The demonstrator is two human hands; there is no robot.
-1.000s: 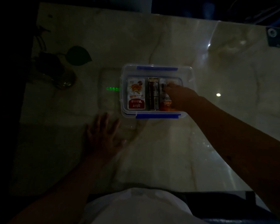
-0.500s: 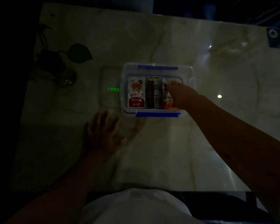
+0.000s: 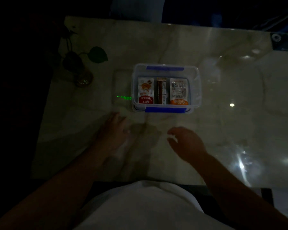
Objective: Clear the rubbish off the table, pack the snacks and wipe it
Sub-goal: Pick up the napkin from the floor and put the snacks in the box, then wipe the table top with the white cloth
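Note:
A clear plastic box [image 3: 195, 90] with blue clips stands open in the middle of the marble table [image 3: 223, 130]. Inside lie three snack packets side by side: a red and white one [image 3: 145, 90], a dark narrow one [image 3: 161, 91] and an orange and white one [image 3: 179, 91]. My left hand [image 3: 114, 131] lies flat on the table, fingers spread, in front of the box's left corner. My right hand [image 3: 184, 143] hovers just in front of the box with loosely curled fingers and holds nothing.
A glass vase [image 3: 83, 77] with a dark-leaved plant [image 3: 97, 54] stands at the far left. A clear lid-like piece [image 3: 121, 87] lies left of the box, with a green light streak [image 3: 123, 97] on it. The room is dim.
My right hand has come out of the box and drawn back toward me, leaving the orange and white packet inside. My left hand stays flat on the table.

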